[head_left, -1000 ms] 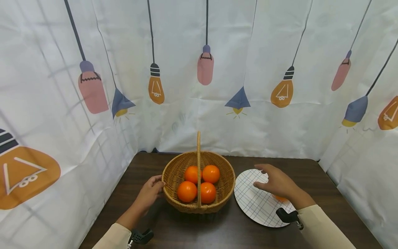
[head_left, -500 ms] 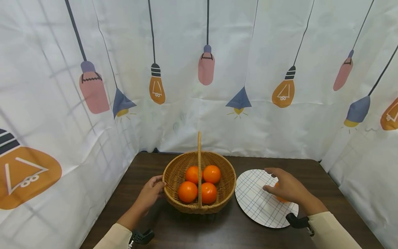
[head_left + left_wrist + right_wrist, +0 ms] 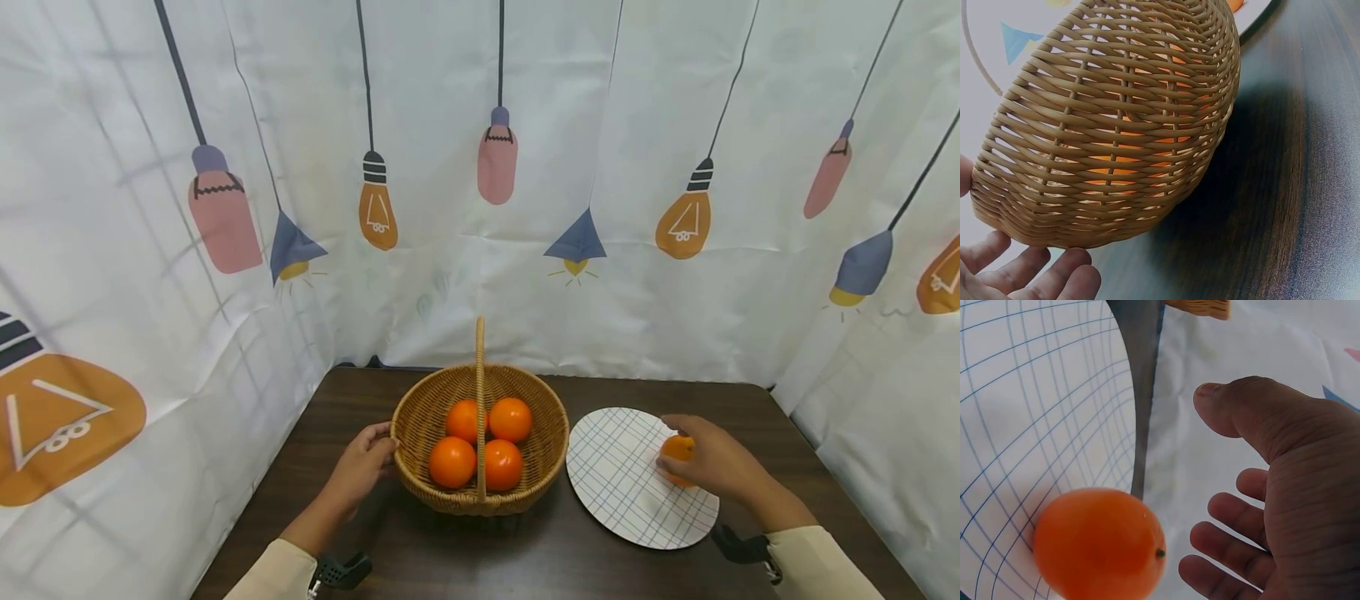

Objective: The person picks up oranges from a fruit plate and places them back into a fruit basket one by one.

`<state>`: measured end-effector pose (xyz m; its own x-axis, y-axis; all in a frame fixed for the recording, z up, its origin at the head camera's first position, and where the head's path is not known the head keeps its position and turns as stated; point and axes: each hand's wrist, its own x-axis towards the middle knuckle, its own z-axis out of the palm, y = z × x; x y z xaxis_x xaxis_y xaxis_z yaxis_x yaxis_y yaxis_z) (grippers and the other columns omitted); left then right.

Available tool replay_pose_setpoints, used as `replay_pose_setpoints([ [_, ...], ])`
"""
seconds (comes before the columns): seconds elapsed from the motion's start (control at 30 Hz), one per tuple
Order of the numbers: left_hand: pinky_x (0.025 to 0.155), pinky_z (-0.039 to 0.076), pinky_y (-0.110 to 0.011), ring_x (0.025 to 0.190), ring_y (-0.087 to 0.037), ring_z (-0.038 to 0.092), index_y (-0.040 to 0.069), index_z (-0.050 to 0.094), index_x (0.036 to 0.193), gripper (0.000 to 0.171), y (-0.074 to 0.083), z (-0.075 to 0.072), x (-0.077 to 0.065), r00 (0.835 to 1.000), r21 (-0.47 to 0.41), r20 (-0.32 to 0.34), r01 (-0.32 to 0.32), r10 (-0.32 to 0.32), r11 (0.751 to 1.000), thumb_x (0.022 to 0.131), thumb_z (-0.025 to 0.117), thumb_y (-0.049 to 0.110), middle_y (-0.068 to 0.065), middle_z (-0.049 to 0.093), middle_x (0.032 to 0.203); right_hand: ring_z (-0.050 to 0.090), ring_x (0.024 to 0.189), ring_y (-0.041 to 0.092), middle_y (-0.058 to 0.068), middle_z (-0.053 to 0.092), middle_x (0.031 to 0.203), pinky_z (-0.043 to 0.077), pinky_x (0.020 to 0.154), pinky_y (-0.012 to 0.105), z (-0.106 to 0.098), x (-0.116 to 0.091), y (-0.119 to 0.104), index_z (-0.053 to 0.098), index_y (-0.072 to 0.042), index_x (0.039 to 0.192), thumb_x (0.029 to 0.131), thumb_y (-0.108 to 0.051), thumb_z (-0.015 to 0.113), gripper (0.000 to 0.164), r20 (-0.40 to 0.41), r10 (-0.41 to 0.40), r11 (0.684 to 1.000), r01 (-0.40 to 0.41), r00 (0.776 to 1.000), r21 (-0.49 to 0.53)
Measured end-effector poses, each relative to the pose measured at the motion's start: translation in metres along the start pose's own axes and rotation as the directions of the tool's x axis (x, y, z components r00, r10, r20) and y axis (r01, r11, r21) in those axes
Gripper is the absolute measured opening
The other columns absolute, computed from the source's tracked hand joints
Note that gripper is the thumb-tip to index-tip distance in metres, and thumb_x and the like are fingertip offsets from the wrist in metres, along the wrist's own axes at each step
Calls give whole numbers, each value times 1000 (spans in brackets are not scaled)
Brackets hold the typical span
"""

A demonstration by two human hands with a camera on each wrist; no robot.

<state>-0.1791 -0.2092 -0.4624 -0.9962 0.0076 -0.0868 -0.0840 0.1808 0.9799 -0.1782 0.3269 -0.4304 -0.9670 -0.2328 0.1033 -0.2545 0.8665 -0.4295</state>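
My left hand [image 3: 358,468] holds the left rim of a round wicker basket [image 3: 422,425], thumb at the rim and fingers along the outside. In the left wrist view the fingertips [image 3: 1075,262] lie against the weave. Several oranges [image 3: 452,462] sit inside the basket, on both sides of its tall handle [image 3: 480,350]. One more orange [image 3: 1100,544], with a small green stem spot, rests on a white plate with a blue grid [image 3: 615,483]. Beside that orange is my right hand [image 3: 720,467], thumb and fingers spread apart, with a gap to the fruit in the right wrist view.
Basket and plate stand side by side on a dark wood table [image 3: 525,558]. A white curtain [image 3: 450,292] printed with lamps and bulbs hangs behind the table and along both sides. Each wrist carries a black device, the left one [image 3: 341,571] near the front edge.
My right hand has moved right across the plate to the orange, uncovering more of the plate. The left hand and the basket have stayed where they were.
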Motion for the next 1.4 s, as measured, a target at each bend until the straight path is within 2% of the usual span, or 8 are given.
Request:
replay_pose_setpoints([
  [0.3,94,53,-57,114,-37,64,-3,45,146,47,1,0,4,1000,9,-18,18,-18,1000,104,53,18,-26,60,129,60,115,42,28,57,138,50,92,62,-1,-3,10,54,6,140,84,-38,84,78,5,18,1000,-18,1000,7],
  [0.53,94,53,-56,114,-35,64,-2,45,146,46,2,-1,4,1000,8,-17,22,-22,1000,104,52,18,-25,60,130,62,103,31,27,60,132,54,84,51,-1,-5,22,56,8,137,82,-31,86,74,1,11,1000,-11,1000,-4],
  [0.63,94,53,-56,113,-34,64,-2,45,146,46,2,-1,4,1000,10,-14,23,-23,1000,105,52,18,-25,60,130,63,101,31,28,60,131,54,83,51,0,-6,27,57,10,135,81,-31,86,74,-3,7,1000,-7,1000,-7],
  [0.83,94,53,-56,114,-36,64,-2,44,146,47,2,0,4,1000,12,-12,17,-17,1000,104,53,18,-26,60,130,62,107,34,29,58,133,54,88,55,2,-9,31,55,9,137,81,-31,87,75,-1,38,999,-38,999,12],
  [1.13,93,54,-56,114,-37,64,-2,45,146,46,-1,0,4,1000,-3,-13,16,-17,1000,104,53,18,-25,60,131,57,117,47,33,54,137,50,92,63,4,-11,39,53,9,139,82,-34,86,79,20,70,997,-70,997,9],
  [1.4,93,53,-56,114,-37,64,-2,45,146,46,-3,1,3,1000,1,-18,17,-17,1000,104,52,17,-25,60,129,56,118,49,35,53,136,48,93,65,6,-10,47,51,12,138,81,-37,86,84,48,84,996,-85,995,8],
])
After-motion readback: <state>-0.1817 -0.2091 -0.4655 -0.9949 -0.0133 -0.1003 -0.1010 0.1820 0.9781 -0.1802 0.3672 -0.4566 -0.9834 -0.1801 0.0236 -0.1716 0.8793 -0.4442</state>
